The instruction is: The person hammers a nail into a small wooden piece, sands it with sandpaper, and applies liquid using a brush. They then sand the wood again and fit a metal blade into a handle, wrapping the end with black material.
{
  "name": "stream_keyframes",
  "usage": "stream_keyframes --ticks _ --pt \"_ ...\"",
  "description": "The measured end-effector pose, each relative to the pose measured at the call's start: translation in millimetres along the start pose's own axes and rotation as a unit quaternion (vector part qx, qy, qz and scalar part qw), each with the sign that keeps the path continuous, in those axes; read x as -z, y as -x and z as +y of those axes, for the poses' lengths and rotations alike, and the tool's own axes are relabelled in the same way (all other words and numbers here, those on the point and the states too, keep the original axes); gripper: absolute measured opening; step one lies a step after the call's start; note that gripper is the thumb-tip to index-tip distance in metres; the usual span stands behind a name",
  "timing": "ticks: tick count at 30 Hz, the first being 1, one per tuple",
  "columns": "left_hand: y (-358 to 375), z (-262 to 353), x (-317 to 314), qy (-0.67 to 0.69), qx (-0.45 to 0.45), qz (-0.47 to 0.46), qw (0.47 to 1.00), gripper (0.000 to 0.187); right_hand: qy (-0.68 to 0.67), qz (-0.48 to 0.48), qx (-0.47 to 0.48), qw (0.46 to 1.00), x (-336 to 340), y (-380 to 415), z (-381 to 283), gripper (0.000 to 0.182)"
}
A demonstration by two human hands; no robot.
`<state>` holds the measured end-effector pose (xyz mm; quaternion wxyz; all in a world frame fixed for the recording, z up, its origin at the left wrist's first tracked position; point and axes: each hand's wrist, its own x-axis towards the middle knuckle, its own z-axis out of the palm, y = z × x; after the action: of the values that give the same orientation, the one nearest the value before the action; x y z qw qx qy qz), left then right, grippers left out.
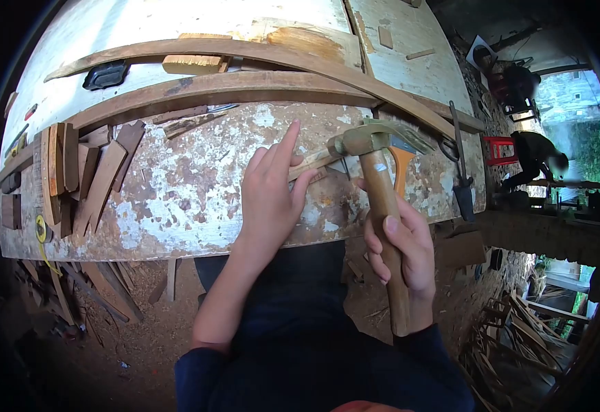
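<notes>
Head view shows a small wooden strip [311, 163] lying on the near edge of a worn workbench [197, 199], its paint flaking. The strip's long axis runs from lower left to upper right, slanting away from the person. The left hand [270, 196] pins it down, fingers closed over its near end with the index finger stretched out along the bench beyond it. The hammer [381, 199] stands just to the right of that hand, its head level with the far end of the strip and touching or nearly touching it; I cannot tell which. The right hand [404, 250] is wrapped tight around the lower half of the wooden handle, which points back toward the person's body. So the strip lies ahead and to the left of the right hand's grip, right under the left hand, which is the nearer of the two.

Farther out, long curved wooden rails [245, 86] arc across the bench, and a stack of short offcuts [73, 172] sits at the left end. Scraps [87, 288] litter the ground below. Off to the right, another person [537, 158] bends over separate work.
</notes>
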<state>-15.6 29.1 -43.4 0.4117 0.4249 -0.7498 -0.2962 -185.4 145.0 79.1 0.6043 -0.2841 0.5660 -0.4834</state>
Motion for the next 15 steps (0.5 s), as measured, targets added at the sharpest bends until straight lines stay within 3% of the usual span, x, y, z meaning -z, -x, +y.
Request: stream_keyframes --ticks 3,5,7,9,12,14,15 --pt "3.6 -0.3 0.4 -0.005 0.008 -0.006 1.000 0.082 -0.022 0.032 0.185 0.982 -2.3 19.6 10.0 0.094" --pt "1.0 -0.5 2.5 -0.007 -0.001 0.004 1.000 0.082 -0.033 0.029 0.237 0.970 -1.4 19.4 14.8 0.096" --pt "5.7 3.0 5.7 -0.008 -0.016 0.022 1.000 0.082 0.015 0.058 0.221 0.973 -0.1 6.5 20.8 0.097" --pt "19.4 10.5 30.6 -0.008 -0.093 0.087 0.992 0.072 0.011 -0.005 0.184 0.983 20.1 -9.0 30.9 0.075" --pt "88.5 -10.9 90.4 -0.026 -0.146 0.134 0.980 0.029 0.001 0.021 0.154 0.988 31.6 -26.8 59.0 0.067" --pt "173.7 -58.6 116.0 -0.032 -0.047 0.222 0.973 0.027 -0.021 0.033 0.143 0.989 38.8 -34.4 74.0 0.066" --pt "218.4 -90.8 121.1 -0.023 0.078 0.269 0.960 0.027 -0.026 0.036 0.144 0.989 39.9 -37.0 78.2 0.066"
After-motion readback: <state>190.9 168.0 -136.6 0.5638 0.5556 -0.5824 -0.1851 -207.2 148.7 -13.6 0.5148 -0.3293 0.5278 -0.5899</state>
